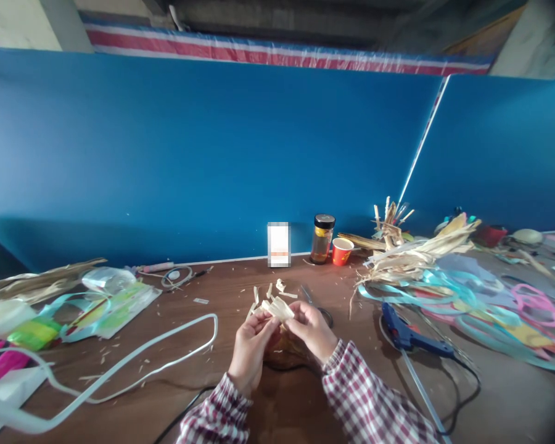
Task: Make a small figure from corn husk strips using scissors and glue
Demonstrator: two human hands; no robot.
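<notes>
A pale piece of dried husk (282, 308) is pinched between both hands above the middle of the brown table (240, 283). My left hand (251, 346) grips its left end with thumb and fingers. On the other side, my right hand (315, 331) holds the right lower edge the same way. Small husk scraps (280, 285) lie just beyond the fingers. A pair of scissors (309, 295) rests behind my right hand, which partly covers it.
A blue glue gun (400, 333) with a cord lies to the right. Ribbons (448, 287) and dried husks (420, 256) are heaped behind it. A jar (322, 239) and a red paper cup (341, 251) stand by the blue partition (213, 154). A white looped tube (134, 357) crosses the left.
</notes>
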